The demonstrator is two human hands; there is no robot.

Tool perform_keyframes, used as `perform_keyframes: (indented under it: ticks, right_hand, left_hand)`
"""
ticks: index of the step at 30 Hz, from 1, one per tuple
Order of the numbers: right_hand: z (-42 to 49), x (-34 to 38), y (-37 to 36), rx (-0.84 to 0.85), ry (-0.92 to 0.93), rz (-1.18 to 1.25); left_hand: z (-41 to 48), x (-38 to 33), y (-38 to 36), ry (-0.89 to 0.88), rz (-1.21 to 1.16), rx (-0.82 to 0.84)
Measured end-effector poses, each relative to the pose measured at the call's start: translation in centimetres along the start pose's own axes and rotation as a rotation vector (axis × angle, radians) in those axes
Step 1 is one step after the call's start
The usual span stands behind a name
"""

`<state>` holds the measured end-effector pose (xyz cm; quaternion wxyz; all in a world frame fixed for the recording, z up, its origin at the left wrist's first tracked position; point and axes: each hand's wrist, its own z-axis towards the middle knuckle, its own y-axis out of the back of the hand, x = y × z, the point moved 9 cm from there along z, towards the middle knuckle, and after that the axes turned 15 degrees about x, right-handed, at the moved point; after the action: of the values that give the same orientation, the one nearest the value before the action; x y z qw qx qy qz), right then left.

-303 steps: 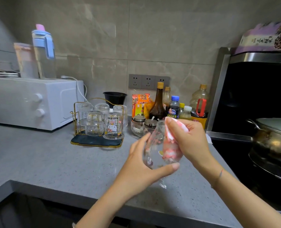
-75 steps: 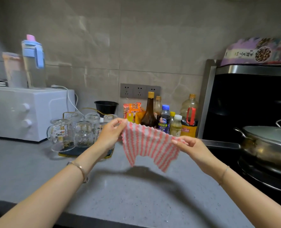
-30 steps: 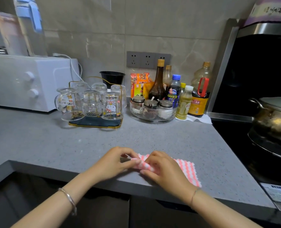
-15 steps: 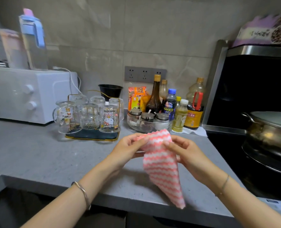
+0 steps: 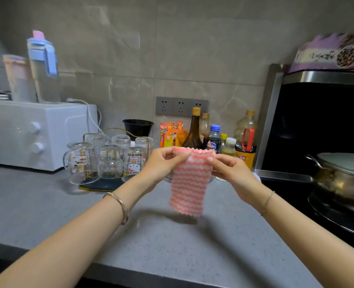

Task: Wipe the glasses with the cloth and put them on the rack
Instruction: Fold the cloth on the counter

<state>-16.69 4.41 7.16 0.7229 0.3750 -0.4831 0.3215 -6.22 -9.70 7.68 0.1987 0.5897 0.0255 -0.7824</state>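
A pink and white striped cloth (image 5: 189, 181) hangs folded above the grey counter (image 5: 172, 242). My left hand (image 5: 163, 163) pinches its top left corner and my right hand (image 5: 228, 169) pinches its top right corner. To the left, several clear glasses stand upside down on the gold wire rack (image 5: 101, 186) with a dark base. Among them are a handled mug (image 5: 79, 163) at the left and a cartoon-printed glass (image 5: 135, 163) at the right.
A white microwave (image 5: 33, 134) with a blue-lidded jug (image 5: 43, 65) on top stands at the left. Sauce and oil bottles (image 5: 194, 132) line the wall behind the cloth. At the right, a steel pot (image 5: 344, 179) sits on the black stove.
The cloth was folded flat on the counter a second ago, then lifted. Now both hands hold it higher by its top edge, folded narrower and hanging straighter.
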Motion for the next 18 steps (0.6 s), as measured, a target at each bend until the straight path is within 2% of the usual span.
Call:
perform_keyframes:
  ticks: [5,9,13,15,18]
  right_hand:
    - [-1.9,-2.7,-0.5,0.074,0.008,-0.020]
    - [-6.7,-7.5,-3.3,0.254,-0.129,-0.009]
    - [-10.3,-10.6,-5.4,0.400,-0.279,0.044]
    - [-10.5,-11.0,-5.7,0.396,-0.297,0.073]
    - [-9.5,-11.0,-5.3,0.285,-0.294,0.179]
  left_hand:
    - [-2.6,2.0,-1.6,-0.067,0.071,0.056]
    - [-7.7,7.1,-4.2,0.017,0.026,0.160]
    - [-11.0,9.1,-6.1,0.082,0.036,0.254]
    - [-11.3,9.2,-6.2,0.089,0.045,0.259]
    - [-10.1,9.4,-4.9,0.092,0.094,0.164]
